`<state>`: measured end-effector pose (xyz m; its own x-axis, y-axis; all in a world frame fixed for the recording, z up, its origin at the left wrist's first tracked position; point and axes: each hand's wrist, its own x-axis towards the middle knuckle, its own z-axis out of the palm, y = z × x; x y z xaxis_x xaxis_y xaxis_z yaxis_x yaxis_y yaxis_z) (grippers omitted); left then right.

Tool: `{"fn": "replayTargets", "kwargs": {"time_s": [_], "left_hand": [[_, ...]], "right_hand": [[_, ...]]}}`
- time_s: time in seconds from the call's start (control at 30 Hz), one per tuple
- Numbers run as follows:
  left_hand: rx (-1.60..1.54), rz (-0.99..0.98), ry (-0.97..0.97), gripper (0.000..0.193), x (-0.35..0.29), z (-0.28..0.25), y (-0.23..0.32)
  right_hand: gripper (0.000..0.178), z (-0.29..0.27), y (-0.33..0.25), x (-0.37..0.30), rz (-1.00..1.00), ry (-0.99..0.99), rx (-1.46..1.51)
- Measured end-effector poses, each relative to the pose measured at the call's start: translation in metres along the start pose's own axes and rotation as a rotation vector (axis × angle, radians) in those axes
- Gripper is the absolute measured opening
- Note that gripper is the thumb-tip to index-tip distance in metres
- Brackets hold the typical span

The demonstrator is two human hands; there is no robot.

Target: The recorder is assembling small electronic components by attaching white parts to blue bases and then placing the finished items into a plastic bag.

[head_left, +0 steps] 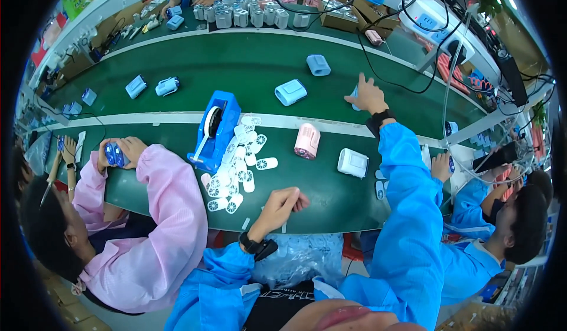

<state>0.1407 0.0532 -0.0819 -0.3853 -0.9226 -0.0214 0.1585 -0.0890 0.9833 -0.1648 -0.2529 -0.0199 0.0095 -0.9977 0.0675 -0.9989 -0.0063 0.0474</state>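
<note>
Device in light blue lies on the far green strip, at the left side of the right hand and largely hidden by it. Its visible part sits by the thumb and extended index finger; whether they pinch it or merely touch it, I cannot tell. If the contact is only at the fingertips, its smooth casing could slip or roll away. Just right of the hand, a dark cable droops over the strip and could snag the wrist. Nearer, the right sleeve passes close beside a white device and might knock it on the way back. A pink device stands farther left. The left hand is loosely curled above the near edge, nothing visible in it; a careless leftward swing could scatter the white flat pieces.
</note>
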Motion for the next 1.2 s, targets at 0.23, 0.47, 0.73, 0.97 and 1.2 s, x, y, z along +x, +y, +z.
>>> {"fn": "replayTargets", "kwargs": {"time_s": [0.23,0.47,0.73,0.97,1.2], "left_hand": [[0.121,-0.045,0.037,0.037,-0.007,0.002,0.010],[0.042,-0.049,0.095,0.016,-0.001,0.010,-0.013],[0.428,0.469,0.614,0.043,0.019,0.052,0.051],[0.143,0.086,0.166,0.047,-0.018,0.013,0.009],[0.027,-0.011,0.122,0.046,-0.031,0.014,0.012]], "right_hand": [[0.105,0.003,-0.096,0.094,-0.097,0.078,0.312],[0.077,-0.017,-0.065,0.072,-0.268,-0.050,0.231],[0.059,-0.086,-0.057,-0.249,-0.408,0.145,0.835],[0.027,-0.054,-0.035,-0.334,0.165,0.165,0.955],[0.014,0.029,0.035,-0.348,0.167,0.523,0.339]]}}
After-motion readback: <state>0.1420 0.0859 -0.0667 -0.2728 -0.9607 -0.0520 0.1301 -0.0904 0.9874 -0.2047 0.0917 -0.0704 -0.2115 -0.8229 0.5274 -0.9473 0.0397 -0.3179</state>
